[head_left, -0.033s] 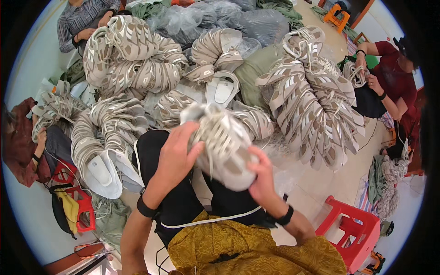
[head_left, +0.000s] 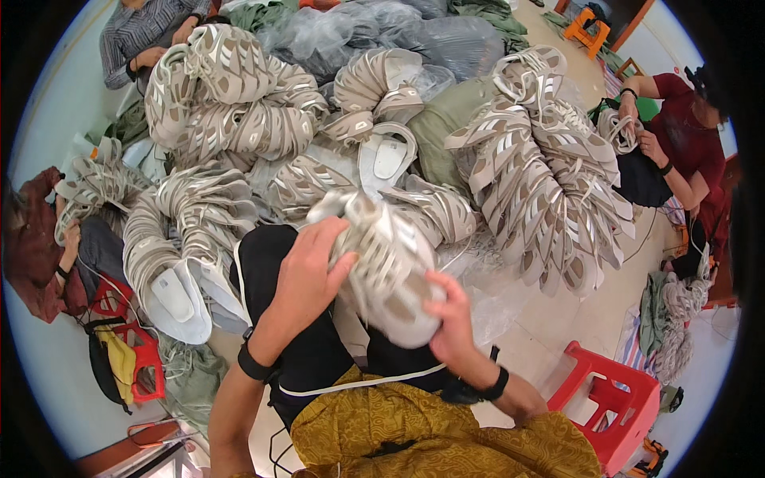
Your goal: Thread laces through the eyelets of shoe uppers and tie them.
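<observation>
Piled shoe uppers (head_left: 542,175) — hands unmoved.

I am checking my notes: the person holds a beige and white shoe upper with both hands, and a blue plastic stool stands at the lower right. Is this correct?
Not quite: the plastic stool at the lower right is red, not blue, as the head view shows. The rest holds: the left hand and right hand both hold the beige and white shoe upper.

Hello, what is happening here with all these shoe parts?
A person holds a beige and white shoe upper with both hands: left hand on its side, right hand under its end. Heaps of uppers cover the floor ahead. At the right, another person handles one too. A red stool stands nearby.
</observation>
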Action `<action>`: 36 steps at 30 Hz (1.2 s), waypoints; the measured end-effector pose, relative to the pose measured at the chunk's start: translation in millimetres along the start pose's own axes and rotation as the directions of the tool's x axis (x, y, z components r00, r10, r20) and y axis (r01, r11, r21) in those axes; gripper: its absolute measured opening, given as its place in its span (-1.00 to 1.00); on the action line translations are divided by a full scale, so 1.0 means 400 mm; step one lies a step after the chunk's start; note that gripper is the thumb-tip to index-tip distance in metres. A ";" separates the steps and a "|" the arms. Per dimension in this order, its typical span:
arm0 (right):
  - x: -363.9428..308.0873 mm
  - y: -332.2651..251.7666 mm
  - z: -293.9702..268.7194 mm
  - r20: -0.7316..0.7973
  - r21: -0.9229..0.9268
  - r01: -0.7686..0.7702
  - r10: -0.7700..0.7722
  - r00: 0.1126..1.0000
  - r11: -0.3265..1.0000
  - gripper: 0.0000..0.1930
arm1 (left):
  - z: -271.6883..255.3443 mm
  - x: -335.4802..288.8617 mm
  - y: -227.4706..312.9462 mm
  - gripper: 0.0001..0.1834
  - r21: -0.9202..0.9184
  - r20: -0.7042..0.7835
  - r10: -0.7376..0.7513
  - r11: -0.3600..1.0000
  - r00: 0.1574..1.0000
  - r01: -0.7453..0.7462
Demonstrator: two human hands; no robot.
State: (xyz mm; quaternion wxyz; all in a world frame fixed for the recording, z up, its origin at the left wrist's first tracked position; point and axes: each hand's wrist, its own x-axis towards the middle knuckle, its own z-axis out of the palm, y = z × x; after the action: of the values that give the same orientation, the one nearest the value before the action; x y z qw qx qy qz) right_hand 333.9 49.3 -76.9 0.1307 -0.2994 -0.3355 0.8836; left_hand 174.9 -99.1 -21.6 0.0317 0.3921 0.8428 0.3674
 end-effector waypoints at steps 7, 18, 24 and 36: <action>-0.079 0.049 -0.051 0.141 -0.163 0.007 0.016 0.990 0.987 -0.41 | 0.017 -0.060 -0.004 -0.59 -0.185 0.074 -0.114 0.975 0.991 0.126; 0.024 -0.149 -0.049 0.607 -0.790 0.607 -0.034 0.794 0.086 -0.63 | 0.059 -0.058 -0.028 -0.55 0.027 -0.037 -0.119 0.992 0.992 0.120; 0.192 -0.141 0.151 0.663 -0.694 0.695 -0.212 0.718 0.185 -0.62 | 0.040 -0.049 -0.040 -0.66 -0.292 -0.042 -0.319 0.910 0.947 0.294; 0.272 -0.097 0.136 0.501 -0.709 0.304 0.152 0.852 0.637 -0.64 | -0.048 -0.059 -0.064 -0.73 -0.762 0.335 -0.369 0.436 0.867 0.480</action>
State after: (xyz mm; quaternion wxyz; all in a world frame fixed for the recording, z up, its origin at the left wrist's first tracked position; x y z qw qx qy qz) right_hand 215.9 96.9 -66.6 -0.0653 -0.0619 -0.7127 0.6957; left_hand 168.2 -137.5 -29.5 0.3526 0.1268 0.6369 0.6738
